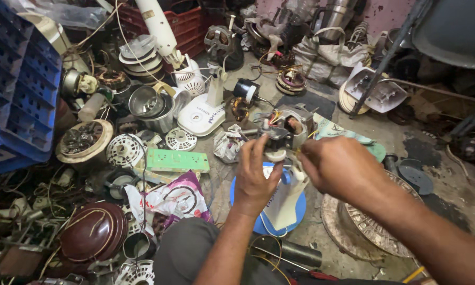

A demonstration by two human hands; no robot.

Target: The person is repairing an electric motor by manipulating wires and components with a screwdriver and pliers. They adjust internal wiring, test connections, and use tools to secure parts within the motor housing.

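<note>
Now, left hand pinching the grey fan motor from below-left, right hand closed on its lower right side (wires there); motor upright above the blue-and-white fan base, equally near both.

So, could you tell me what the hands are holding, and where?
Both hold a small fan motor above its white stand: the left hand grips its near underside, the right hand its right side.

We record one small fan motor, grey metal casing with coloured wires showing at its top. We note it upright atop a white stand with a blue round base.
</note>
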